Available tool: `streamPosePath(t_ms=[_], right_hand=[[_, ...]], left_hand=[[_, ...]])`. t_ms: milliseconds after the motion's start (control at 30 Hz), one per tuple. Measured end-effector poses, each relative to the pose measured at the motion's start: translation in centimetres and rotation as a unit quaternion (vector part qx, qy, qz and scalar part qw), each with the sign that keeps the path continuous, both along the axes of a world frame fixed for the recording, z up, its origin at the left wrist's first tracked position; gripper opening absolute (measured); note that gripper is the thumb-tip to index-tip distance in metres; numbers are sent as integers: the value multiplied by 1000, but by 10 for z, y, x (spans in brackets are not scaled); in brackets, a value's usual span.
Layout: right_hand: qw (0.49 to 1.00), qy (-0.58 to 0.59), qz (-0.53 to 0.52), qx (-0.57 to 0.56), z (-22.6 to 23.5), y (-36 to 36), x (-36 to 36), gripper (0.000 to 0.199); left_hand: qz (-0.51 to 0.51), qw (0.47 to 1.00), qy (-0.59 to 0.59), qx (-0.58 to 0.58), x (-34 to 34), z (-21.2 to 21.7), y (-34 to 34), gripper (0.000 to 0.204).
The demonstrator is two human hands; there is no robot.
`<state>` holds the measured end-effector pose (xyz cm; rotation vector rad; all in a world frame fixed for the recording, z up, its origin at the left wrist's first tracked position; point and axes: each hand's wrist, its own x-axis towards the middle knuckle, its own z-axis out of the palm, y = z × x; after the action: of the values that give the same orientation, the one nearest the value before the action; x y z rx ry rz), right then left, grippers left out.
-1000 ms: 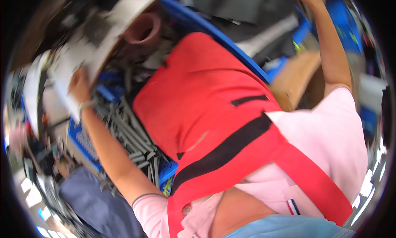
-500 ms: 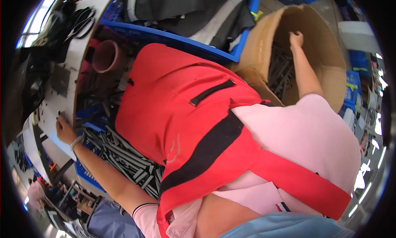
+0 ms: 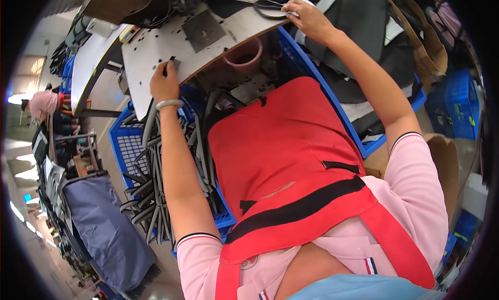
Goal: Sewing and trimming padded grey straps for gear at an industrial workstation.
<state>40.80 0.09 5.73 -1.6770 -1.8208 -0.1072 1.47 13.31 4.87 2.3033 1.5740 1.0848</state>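
Observation:
My left hand [image 3: 165,81], with a pale bangle [image 3: 169,103] at the wrist, is closed at the near edge of the white worktable [image 3: 150,53]. Its fingers pinch a small dark piece [image 3: 175,62], mostly hidden by the hand. Farther right, my right hand [image 3: 307,20] reaches to the table's far right end. Its fingers close at the looped handles of what look like scissors [image 3: 267,10]; the grip is partly hidden. Between the hands a dark square plate [image 3: 204,30] lies on the table among small black scraps.
A blue crate [image 3: 130,149] of grey-black strips [image 3: 156,196] stands by my left arm. Right of my red apron [image 3: 286,139] is a blue bin [image 3: 332,100] with dark sheets. A pink bucket [image 3: 244,58] sits under the table. Another person [image 3: 41,105] is far left.
My right hand has left the inside of the cardboard box and moved to the looped handles on the table. My view has turned toward the table; the left hand stays at its edge.

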Motion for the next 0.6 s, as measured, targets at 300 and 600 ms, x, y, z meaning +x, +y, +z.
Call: streamPosePath(t_ms=[300,600], right_hand=[[941,-179,-128,-256,23,81,14,40],[897,385,111,-188,6,-35,-90,30]], left_hand=[[51,998,-29,-22,1,0,-1,33],[-148,887,-340,-274,13,26,-32,23]])
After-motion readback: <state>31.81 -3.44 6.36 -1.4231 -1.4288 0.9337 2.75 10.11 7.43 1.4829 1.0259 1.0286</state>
